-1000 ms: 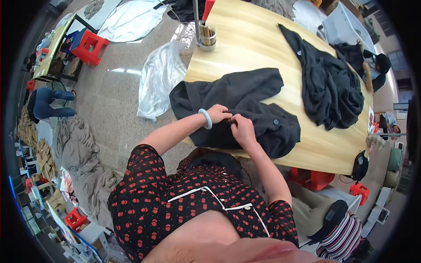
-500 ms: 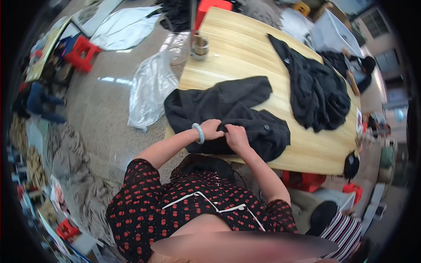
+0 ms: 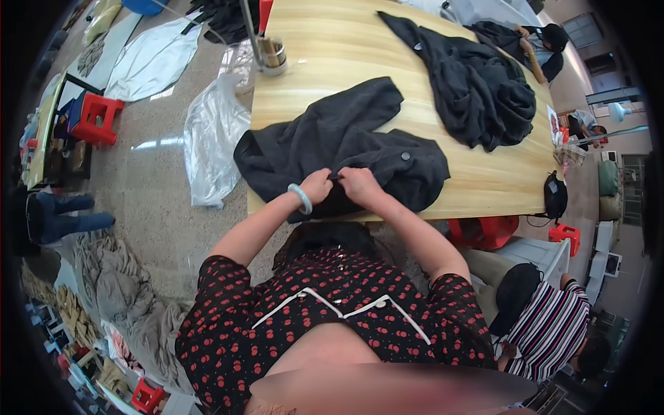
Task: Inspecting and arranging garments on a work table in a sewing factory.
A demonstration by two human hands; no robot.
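A dark grey-black buttoned garment (image 3: 339, 117) lies spread over the near left part of the wooden table (image 3: 484, 183). Its near edge is pinched between my left hand (image 3: 316, 187) and my right hand (image 3: 360, 188), which sit close together with fingers closed on the cloth. A pale bracelet (image 3: 301, 198) circles my left wrist. To the right of my right hand, a round button (image 3: 405, 156) shows on the garment. The exact bit of cloth under my fingertips is too small to make out.
A second dark garment (image 3: 481, 97) lies heaped at the table's far right. A metal cup (image 3: 274, 59) stands at the far left edge. Clear plastic sheeting (image 3: 216, 149) lies left of the table. A co-worker in stripes (image 3: 546, 318) is at my right; another person (image 3: 543, 52) works beyond the table.
The view has shifted, so the table and garments sit higher in the picture. Both hands keep their hold on the garment's edge, with little change in their grip.
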